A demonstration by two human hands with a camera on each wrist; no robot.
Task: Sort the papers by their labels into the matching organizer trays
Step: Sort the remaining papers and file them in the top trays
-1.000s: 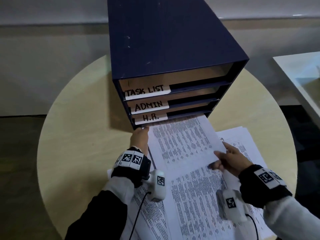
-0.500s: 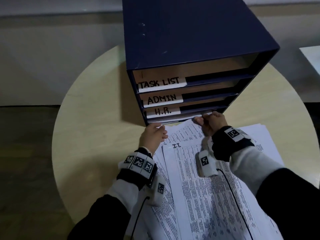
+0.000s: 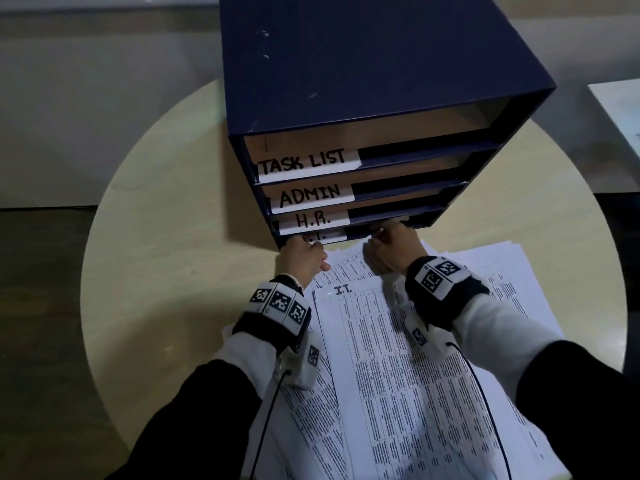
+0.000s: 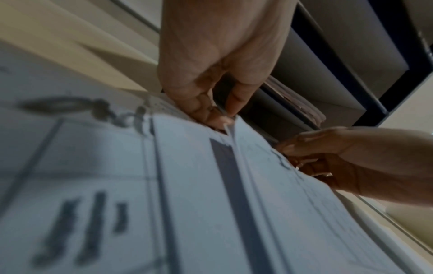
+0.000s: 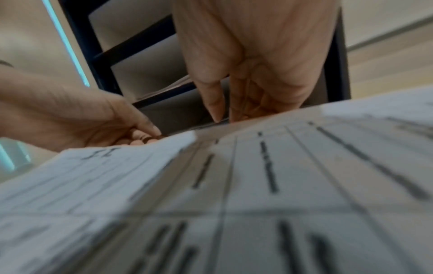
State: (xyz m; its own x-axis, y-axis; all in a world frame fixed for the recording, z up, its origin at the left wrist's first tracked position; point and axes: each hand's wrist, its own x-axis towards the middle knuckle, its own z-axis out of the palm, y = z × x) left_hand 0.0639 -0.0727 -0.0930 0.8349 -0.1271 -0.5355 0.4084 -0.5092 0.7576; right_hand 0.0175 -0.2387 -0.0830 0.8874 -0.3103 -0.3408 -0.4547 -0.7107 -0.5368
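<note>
Head view: left hand (image 3: 302, 259) and right hand (image 3: 394, 252) fingers pinch a sheet's (image 4: 230, 128) trailing edge, feeding it into the organizer's (image 3: 363, 81) bottom tray ahead.

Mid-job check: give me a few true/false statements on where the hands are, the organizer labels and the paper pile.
1. Both hands are at the organizer's bottom tray. True: left hand, right hand.
2. The top tray is labelled H.R. False: it reads TASK LIST; H.R. is third down.
3. The top sheet of the pile is marked I.T. True.
4. The organizer is red. False: dark blue.
5. The table is square. False: round.
</note>
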